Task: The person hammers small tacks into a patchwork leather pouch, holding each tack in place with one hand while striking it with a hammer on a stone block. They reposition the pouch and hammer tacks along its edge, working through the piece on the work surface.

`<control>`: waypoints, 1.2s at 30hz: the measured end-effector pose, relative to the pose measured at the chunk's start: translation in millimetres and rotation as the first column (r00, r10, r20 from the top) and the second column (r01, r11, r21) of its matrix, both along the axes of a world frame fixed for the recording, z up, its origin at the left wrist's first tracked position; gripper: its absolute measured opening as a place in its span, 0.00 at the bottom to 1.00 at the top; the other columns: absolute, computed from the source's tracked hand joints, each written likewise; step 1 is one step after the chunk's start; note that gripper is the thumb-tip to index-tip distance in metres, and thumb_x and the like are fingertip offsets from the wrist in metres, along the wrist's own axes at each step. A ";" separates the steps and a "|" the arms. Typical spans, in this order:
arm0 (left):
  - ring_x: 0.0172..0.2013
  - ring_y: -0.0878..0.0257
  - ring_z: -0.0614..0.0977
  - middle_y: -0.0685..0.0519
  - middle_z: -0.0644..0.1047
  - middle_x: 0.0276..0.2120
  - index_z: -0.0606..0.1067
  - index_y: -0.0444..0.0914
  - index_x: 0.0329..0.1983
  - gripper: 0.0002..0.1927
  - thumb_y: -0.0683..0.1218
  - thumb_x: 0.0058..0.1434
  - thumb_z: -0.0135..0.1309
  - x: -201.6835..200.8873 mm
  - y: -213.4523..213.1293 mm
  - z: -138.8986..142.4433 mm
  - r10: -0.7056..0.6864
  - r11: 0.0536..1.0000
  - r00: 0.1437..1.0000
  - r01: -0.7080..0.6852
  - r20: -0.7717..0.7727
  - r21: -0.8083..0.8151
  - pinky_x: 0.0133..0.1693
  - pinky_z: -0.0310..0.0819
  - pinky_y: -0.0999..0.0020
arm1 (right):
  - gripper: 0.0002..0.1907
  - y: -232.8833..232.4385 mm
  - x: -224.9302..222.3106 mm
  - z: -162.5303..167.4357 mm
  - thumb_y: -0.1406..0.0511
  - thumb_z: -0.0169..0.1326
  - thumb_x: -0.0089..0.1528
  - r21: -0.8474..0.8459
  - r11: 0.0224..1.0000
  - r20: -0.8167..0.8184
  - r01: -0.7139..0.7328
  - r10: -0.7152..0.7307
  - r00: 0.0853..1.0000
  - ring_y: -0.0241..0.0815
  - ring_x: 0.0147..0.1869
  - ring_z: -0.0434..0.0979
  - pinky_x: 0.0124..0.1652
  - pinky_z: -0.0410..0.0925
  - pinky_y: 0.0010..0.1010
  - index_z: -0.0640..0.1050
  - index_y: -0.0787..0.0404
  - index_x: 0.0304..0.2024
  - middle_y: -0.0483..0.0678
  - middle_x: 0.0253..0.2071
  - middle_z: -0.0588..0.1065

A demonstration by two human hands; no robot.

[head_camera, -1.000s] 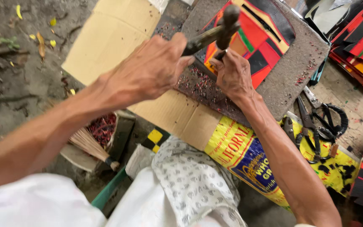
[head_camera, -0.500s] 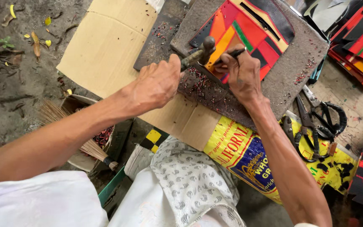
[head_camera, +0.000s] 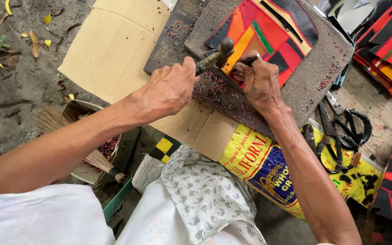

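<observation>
My left hand (head_camera: 171, 88) grips the handle of a hammer (head_camera: 218, 52), whose head rests low over the near edge of a patchwork pouch (head_camera: 268, 34) in orange, red, black and green. My right hand (head_camera: 259, 81) pinches a thin dark punch tool (head_camera: 249, 59) upright against that same edge, right beside the hammer head. The pouch lies on a grey, speckled work board (head_camera: 314, 68) dotted with small punched scraps.
A flattened cardboard sheet (head_camera: 110, 50) lies left of the board. Black scissors and pliers (head_camera: 341, 131) rest on a yellow printed sack (head_camera: 268, 168) at the right. More coloured pouches (head_camera: 386, 41) are stacked at far right. A broom and a box (head_camera: 91, 154) sit at lower left.
The hammer was raised high a second ago and has swung down onto the punch tool. My right hand has kept the tool on the pouch's edge.
</observation>
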State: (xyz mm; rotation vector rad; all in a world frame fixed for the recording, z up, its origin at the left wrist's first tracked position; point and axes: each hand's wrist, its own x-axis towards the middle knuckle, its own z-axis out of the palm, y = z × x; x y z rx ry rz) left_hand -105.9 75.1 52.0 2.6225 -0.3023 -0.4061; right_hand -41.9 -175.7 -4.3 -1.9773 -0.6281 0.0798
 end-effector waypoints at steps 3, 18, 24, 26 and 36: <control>0.31 0.29 0.81 0.29 0.76 0.27 0.62 0.28 0.40 0.17 0.48 0.72 0.46 -0.4 0.5 1.1 -0.008 1.000 1.000 0.008 -0.014 0.006 0.33 0.75 0.38 | 0.07 2.3 -1.0 1.2 0.70 0.51 0.75 -0.027 1.000 0.094 -0.005 0.007 0.996 0.35 0.37 0.81 0.38 0.74 0.27 0.71 0.68 0.43 0.49 0.31 0.77; 0.17 0.51 0.75 0.41 0.71 0.19 0.67 0.29 0.41 0.17 0.47 0.80 0.54 3.5 4.2 76.8 0.011 0.877 0.878 0.221 0.478 -0.426 0.22 0.65 0.54 | 0.06 8.3 -0.5 4.3 0.74 0.55 0.71 -0.114 0.993 0.252 -0.028 0.057 0.966 0.49 0.34 0.80 0.34 0.71 0.35 0.71 0.69 0.40 0.57 0.32 0.74; 0.16 0.48 0.74 0.41 0.70 0.15 0.66 0.30 0.37 0.17 0.48 0.72 0.56 7.9 -6.8 80.2 -0.121 0.970 0.925 0.188 0.361 -0.155 0.18 0.65 0.54 | 0.07 11.1 1.5 1.5 0.74 0.58 0.67 -0.194 0.981 0.422 -0.017 0.099 0.901 0.57 0.36 0.78 0.35 0.69 0.40 0.71 0.68 0.38 0.58 0.33 0.73; 0.15 0.51 0.75 0.42 0.70 0.15 0.66 0.30 0.39 0.16 0.47 0.75 0.54 9.3 -3.2 87.1 -0.075 0.957 0.939 0.163 0.336 -0.241 0.18 0.64 0.53 | 0.09 10.8 0.6 2.4 0.75 0.56 0.68 -0.138 0.990 0.337 -0.037 0.082 0.938 0.54 0.35 0.77 0.35 0.70 0.38 0.68 0.68 0.37 0.56 0.33 0.72; 0.21 0.45 0.79 0.35 0.74 0.20 0.68 0.26 0.45 0.15 0.46 0.71 0.52 7.3 -6.3 96.5 -0.087 0.931 0.964 0.168 0.250 -0.324 0.20 0.66 0.52 | 0.07 13.1 0.8 3.8 0.74 0.55 0.69 -0.099 0.995 0.293 -0.032 0.060 0.954 0.50 0.35 0.76 0.36 0.69 0.36 0.70 0.66 0.38 0.54 0.33 0.72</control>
